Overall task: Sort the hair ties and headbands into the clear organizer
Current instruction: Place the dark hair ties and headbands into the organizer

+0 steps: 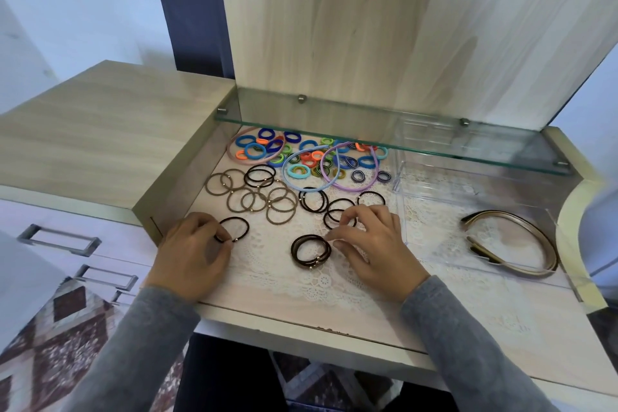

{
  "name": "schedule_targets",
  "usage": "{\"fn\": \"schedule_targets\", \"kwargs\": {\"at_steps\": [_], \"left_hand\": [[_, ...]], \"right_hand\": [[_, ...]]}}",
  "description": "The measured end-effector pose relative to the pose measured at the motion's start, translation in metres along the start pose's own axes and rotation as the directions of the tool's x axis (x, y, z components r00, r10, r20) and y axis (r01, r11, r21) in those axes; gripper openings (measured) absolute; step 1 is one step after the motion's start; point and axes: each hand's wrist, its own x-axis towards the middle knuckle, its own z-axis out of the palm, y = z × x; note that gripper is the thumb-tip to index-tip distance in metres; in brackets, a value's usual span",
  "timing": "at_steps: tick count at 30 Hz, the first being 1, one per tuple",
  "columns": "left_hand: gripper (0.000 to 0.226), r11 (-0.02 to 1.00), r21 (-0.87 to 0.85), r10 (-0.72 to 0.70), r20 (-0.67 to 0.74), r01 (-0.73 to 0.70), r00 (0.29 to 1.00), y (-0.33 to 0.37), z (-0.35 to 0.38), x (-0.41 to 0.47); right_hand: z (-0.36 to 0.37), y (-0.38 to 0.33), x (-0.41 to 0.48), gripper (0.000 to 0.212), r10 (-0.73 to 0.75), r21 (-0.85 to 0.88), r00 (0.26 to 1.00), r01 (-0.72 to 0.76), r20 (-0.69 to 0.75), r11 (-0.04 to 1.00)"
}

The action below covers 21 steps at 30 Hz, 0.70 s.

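Observation:
My left hand [192, 256] pinches a single black hair tie [238, 227] lying on the lace mat. My right hand [374, 246] rests with fingertips on a black tie [337, 216] and touches a stack of dark brown ties [311, 250]. Tan ties [254, 199] lie spread behind, more black ties [261, 175] beyond them. Small coloured ties [311, 157] and pink, blue and lilac headbands [349, 174] sit at the back under the glass shelf. The clear organizer [434, 191] stands on the right; its front compartment holds gold-brown headbands [515, 244].
A glass shelf [384, 139] overhangs the back of the desk. A wooden side panel [187, 177] walls the left, a wooden back board rises behind. Drawers with metal handles [58, 239] are at lower left. The desk's front edge [301, 328] runs below my wrists.

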Motion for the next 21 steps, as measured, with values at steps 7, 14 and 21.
{"fn": "schedule_targets", "kwargs": {"at_steps": [7,14,21], "left_hand": [[0.026,0.989,-0.043,0.135,-0.099,-0.139,0.986,0.028,0.009,-0.001],[0.010,0.937,-0.186,0.293,-0.050,-0.297,0.955,0.072,0.032,-0.007],[0.007,0.923,-0.212,0.329,0.001,-0.321,0.944,0.081,0.037,-0.007]], "right_hand": [[0.002,0.003,-0.008,0.020,0.083,-0.031,0.996,-0.084,-0.044,0.996],[0.005,0.000,-0.008,0.023,0.080,-0.084,0.996,-0.082,-0.028,0.993],[0.007,-0.002,-0.010,0.021,0.066,-0.088,0.998,-0.067,-0.012,0.994]]}}
